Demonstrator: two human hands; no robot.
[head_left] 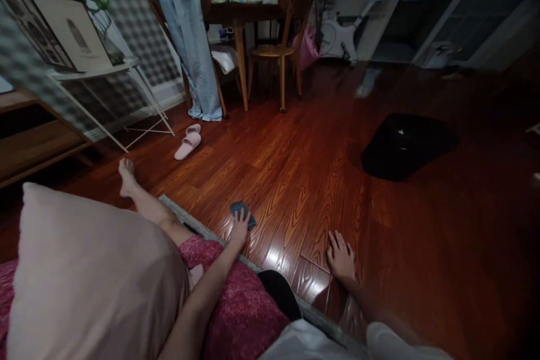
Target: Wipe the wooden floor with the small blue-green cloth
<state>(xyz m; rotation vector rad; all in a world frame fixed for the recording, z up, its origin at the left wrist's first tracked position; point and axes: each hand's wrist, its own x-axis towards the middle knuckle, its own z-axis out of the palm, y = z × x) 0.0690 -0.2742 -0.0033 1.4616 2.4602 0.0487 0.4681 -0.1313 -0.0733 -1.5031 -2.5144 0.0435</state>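
Observation:
A small dark teal cloth (pixel 237 207) lies on the glossy red-brown wooden floor (pixel 295 180). My left hand (pixel 240 226) rests on its near side, fingers spread over it and not wrapped round it. To the right, my right hand (pixel 341 254) is flat against the floorboards with its fingers apart and nothing in it. Bare floor separates the two hands.
A large pale cushion (pixel 93 270) fills the lower left, beside a bare leg. Pink slippers (pixel 188 142) lie ahead. A glossy black object (pixel 405 146) sits on the floor at right. Chairs, a table, jeans (pixel 185 45) and an exercise bike (pixel 341 36) stand farther back.

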